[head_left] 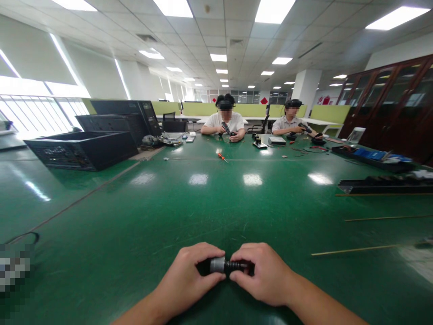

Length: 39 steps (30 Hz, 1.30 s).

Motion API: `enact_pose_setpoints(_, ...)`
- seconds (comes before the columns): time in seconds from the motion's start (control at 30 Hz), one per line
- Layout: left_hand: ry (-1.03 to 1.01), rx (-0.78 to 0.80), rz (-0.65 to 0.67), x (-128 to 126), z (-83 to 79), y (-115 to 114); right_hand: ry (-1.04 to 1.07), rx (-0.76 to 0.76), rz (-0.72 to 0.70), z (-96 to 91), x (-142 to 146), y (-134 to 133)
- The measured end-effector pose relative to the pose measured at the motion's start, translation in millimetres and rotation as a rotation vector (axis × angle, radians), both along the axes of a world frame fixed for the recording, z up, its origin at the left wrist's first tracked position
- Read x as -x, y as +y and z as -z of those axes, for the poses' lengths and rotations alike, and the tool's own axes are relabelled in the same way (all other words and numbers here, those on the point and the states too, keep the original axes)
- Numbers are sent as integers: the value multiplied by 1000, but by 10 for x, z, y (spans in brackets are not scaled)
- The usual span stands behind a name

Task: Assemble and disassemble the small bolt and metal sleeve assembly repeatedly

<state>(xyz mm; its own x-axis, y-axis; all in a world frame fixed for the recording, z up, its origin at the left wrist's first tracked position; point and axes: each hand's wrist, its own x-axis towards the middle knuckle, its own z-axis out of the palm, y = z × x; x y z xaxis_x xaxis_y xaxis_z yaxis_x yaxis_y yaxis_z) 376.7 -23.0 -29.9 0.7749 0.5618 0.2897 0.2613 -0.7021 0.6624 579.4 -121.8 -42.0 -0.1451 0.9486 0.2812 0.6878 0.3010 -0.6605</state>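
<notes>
1. Green is the table (169,203), and at its near side, low in the view, the small cylindrical part (226,265) is held between the two hands.
2. Left hand (182,276) has its thumb and fingers bent around the grey collar (217,265); they are apart only by the width of this collar, so the grip is closed on it.
3. Right hand (265,273) closes in a similar manner about the ribbed black section (234,266), with the thumb on the near side and the fingers on the far side.
4. Long axis of the part runs from left to right across the person's front, nearly level. From the left grip the ribbed section lies to the right; from the right grip the collar lies to the left.
5. Neither hand is clearly nearer: the fingertips of both stand just beside each other, facing across a narrow gap.
6. Collar end points toward the left palm, ribbed end toward the right palm. Both ends are in shadow, so their exact shape I cannot tell.
</notes>
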Motion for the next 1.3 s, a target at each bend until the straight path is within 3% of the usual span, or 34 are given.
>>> enact_pose_setpoints(1.3, 34, 1, 8, -2, -22, 13, -46, -13, 22, -5, -9, -6)
